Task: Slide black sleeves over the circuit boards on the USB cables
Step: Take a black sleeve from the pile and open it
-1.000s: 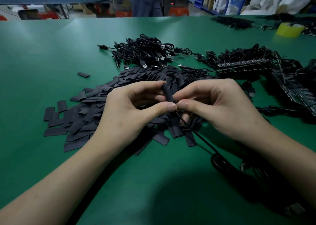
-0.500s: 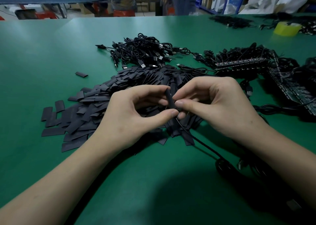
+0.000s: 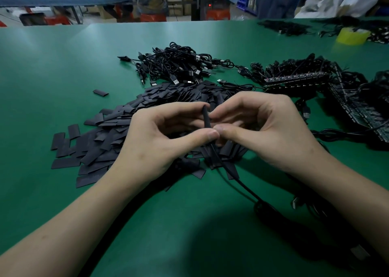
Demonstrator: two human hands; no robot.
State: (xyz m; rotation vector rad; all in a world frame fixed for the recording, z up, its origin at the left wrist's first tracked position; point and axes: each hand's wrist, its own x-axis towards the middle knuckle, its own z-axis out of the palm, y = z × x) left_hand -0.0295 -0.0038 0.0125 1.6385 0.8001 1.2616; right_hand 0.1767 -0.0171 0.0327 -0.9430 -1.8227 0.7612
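Both my hands meet above a heap of flat black sleeves (image 3: 109, 142) on the green table (image 3: 52, 66). My left hand (image 3: 160, 142) and my right hand (image 3: 265, 129) pinch one black sleeve (image 3: 206, 119) between thumbs and forefingers; it stands nearly upright. A thin black cable (image 3: 237, 182) runs from under the thumbs down to the right. The circuit board is hidden inside the sleeve or behind my fingers. A tangle of USB cables (image 3: 179, 66) lies beyond the sleeve heap.
Rows of circuit boards with cables (image 3: 294, 79) lie at the right, more along the right edge (image 3: 362, 112). One stray sleeve (image 3: 101, 92) lies left of the heap. A yellow tape roll (image 3: 351, 35) sits far right. People stand behind the table's far edge.
The hands have stayed together on the sleeve; the thumbs have closed up tip to tip at its lower end. The sleeve stands slightly more upright.
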